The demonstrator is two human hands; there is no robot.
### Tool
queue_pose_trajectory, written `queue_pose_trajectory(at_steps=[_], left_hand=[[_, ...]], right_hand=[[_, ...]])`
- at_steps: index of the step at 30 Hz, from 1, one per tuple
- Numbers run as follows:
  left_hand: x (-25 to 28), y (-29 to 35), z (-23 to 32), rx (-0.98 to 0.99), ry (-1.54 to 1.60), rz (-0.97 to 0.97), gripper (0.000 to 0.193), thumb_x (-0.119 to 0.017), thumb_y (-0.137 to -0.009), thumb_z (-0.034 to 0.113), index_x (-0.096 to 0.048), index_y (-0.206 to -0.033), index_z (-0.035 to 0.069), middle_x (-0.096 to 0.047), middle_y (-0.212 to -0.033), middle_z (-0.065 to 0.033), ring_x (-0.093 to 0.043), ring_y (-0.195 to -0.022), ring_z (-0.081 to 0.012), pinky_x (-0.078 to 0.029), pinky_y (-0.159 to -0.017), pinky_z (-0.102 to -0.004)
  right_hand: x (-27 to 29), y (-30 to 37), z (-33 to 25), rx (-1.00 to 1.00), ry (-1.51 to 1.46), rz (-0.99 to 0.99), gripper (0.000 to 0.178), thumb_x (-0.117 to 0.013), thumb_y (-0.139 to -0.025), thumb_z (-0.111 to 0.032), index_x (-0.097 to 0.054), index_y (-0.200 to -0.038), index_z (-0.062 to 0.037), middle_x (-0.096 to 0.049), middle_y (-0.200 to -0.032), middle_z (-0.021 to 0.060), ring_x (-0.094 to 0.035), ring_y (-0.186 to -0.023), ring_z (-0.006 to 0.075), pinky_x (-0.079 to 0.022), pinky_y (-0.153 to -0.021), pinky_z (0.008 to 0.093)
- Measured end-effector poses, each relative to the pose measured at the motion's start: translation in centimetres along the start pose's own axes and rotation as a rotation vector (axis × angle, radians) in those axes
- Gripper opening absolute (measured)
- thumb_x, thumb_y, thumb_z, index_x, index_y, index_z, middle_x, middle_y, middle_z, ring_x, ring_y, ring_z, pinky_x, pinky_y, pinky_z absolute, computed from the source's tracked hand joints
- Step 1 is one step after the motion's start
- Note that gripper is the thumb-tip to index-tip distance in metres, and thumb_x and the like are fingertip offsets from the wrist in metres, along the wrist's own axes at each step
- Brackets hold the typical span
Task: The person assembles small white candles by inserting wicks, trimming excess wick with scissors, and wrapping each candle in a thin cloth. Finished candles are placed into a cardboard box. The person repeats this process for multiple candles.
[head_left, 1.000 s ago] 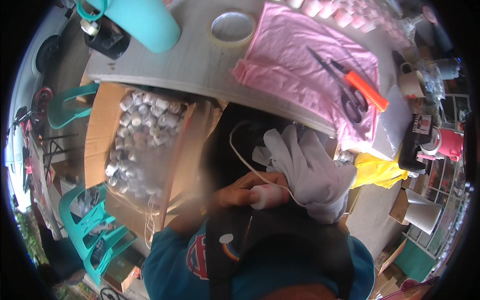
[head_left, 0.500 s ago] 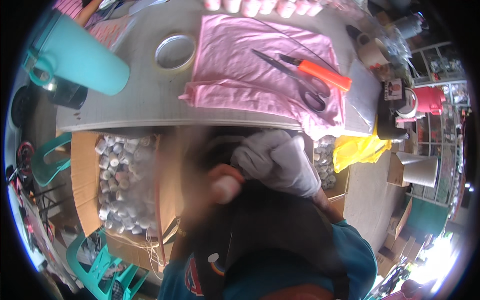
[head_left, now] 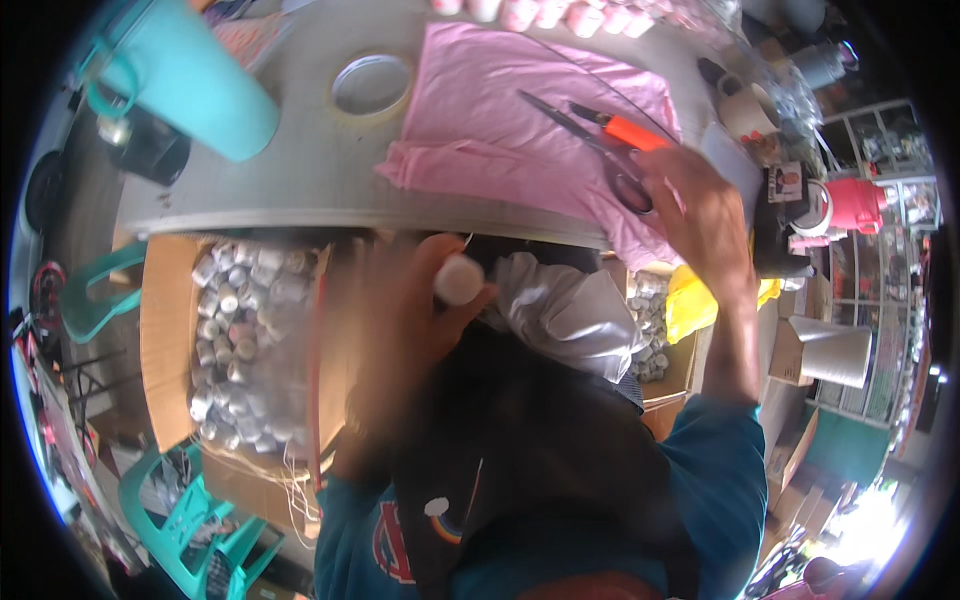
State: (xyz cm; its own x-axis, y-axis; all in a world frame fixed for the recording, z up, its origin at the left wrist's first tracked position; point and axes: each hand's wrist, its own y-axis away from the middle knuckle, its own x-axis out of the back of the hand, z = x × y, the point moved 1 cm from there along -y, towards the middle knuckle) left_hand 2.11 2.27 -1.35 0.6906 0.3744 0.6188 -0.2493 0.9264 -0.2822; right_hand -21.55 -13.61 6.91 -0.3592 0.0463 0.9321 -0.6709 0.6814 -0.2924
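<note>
Blurred by motion, my left hand is closed around a small white cylinder with a round flat end, in front of the table edge. My right hand reaches over the right side of the pink cloth, its fingers bent and apart. Under or against those fingers lie the orange handle of a knife-like tool and the handles of dark scissors; whether they touch is partly hidden. A bunched pale grey cloth rests at my lap, with neither hand on it.
At the left stands an open cardboard box filled with small grey-white cylinders; another box of them is at right beside a yellow bag. On the table are a tape roll, a teal tumbler and a row of pinkish cylinders.
My right hand has left the grey cloth and moved up and right to the tools on the pink cloth. My left hand has risen slightly, still holding the white cylinder.
</note>
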Motion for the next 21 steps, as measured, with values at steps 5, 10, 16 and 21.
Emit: queue_pose_trajectory(at_steps=[5,10,16,21], left_hand=[[0.4,-1.7,1.2,-0.099,0.056,0.081,0.045,-0.087,-0.061,0.019,-0.063,-0.098,0.008,-0.057,-0.098,-0.0099,-0.058,-0.087,-0.0327,-0.047,-0.080,-0.0416],[-0.3,-2.0,1.9,-0.184,0.106,0.077,0.044,-0.088,-0.062,0.020,-0.060,-0.094,0.008,-0.060,-0.095,-0.0084,-0.061,-0.085,-0.0316,-0.049,-0.076,-0.0400],[-0.7,-1.6,2.8,-0.138,0.339,0.030,0.037,-0.084,-0.067,0.018,-0.060,-0.093,0.007,-0.063,-0.090,-0.0098,-0.065,-0.078,-0.0294,-0.052,-0.067,-0.0348],[-1.2,-2.1,2.6,-0.238,0.293,0.100,0.027,-0.078,-0.070,0.009,-0.061,-0.090,0.004,-0.065,-0.085,-0.0096,-0.064,-0.074,-0.0272,-0.051,-0.067,-0.0339]], right_hand=[[-3.2,-3.0,1.1,-0.015,0.034,-0.073,0.036,-0.062,-0.076,-0.003,-0.061,-0.112,-0.0031,-0.062,-0.111,0.0167,-0.061,-0.100,0.0356,-0.050,-0.085,0.0412],[-2.8,-3.3,2.0,0.013,0.065,-0.239,0.034,-0.061,-0.074,-0.008,-0.060,-0.107,-0.0029,-0.060,-0.110,0.0180,-0.057,-0.100,0.0369,-0.047,-0.083,0.0447],[-2.8,-3.8,2.1,0.072,0.258,-0.173,0.031,-0.063,-0.074,-0.011,-0.056,-0.103,-0.0034,-0.062,-0.101,0.0177,-0.059,-0.092,0.0378,-0.047,-0.079,0.0438],[-2.0,-2.1,1.7,-0.274,-0.118,-0.044,0.036,-0.065,-0.075,-0.006,-0.055,-0.110,-0.0032,-0.063,-0.082,0.0124,-0.062,-0.071,0.0307,-0.049,-0.069,0.0382]])
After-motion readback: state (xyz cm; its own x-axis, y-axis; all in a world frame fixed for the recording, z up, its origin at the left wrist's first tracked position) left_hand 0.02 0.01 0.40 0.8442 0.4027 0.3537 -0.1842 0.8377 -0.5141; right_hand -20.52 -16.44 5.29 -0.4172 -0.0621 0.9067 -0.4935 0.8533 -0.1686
